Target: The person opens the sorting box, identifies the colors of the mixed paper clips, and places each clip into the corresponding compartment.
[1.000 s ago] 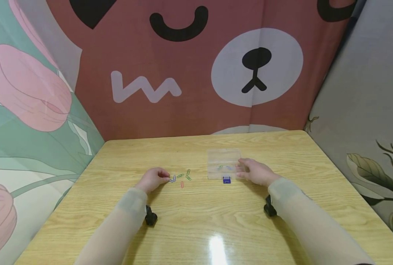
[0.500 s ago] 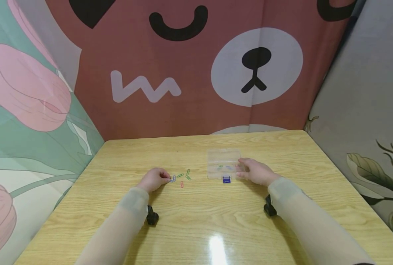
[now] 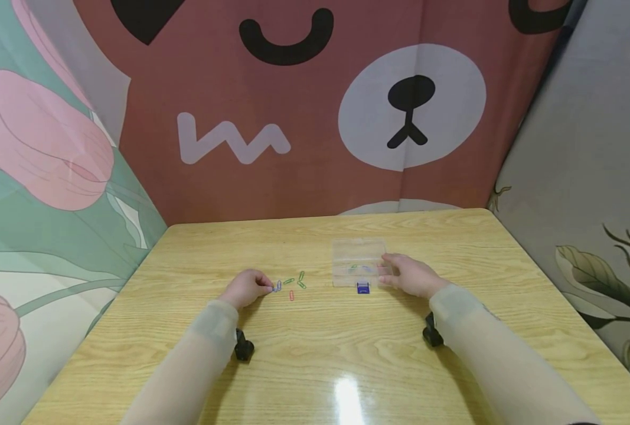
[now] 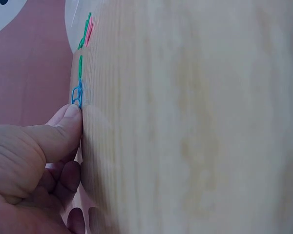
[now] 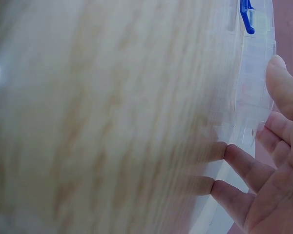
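Note:
My left hand pinches a blue paper clip between thumb and fingers, low over the table. Another blue paper clip lies just beyond the fingertips. Several green paper clips, one of them a green clip close by, and a pink paper clip lie to the right. My right hand rests at the right side of a clear plastic box, fingers spread and relaxed. In the right wrist view its thumb is at the box's edge and two fingertips touch the table.
A blue latch hangs at the box's front, and a few green and blue clips show through its clear wall. The wooden table ends at a bear-printed cloth behind, with patterned cloths on both sides.
My left hand has shifted very slightly right to the blue paper clip and stays there. The right hand and the box have not visibly moved.

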Tool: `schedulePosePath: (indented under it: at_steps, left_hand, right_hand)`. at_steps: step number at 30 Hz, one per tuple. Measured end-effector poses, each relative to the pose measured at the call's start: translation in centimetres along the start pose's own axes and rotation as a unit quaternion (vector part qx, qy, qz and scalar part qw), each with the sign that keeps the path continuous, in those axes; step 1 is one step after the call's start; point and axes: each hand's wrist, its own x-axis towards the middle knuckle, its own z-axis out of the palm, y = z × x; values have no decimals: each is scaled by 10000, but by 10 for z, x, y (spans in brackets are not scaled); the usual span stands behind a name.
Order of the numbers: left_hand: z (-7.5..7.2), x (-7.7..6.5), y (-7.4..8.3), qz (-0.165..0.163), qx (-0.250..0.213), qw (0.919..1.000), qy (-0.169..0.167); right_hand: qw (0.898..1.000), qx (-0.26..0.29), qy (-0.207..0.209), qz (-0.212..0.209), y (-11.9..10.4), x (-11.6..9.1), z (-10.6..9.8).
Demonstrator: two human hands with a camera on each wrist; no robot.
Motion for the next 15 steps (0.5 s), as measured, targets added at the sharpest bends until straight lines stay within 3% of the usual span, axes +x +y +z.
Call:
schedulePosePath:
  at_steps: [15]
  left_hand:
    - [-4, 0, 0, -145, -107, 9997, 138]
  right_hand:
    - [10000, 14, 5, -24, 0, 0, 0]
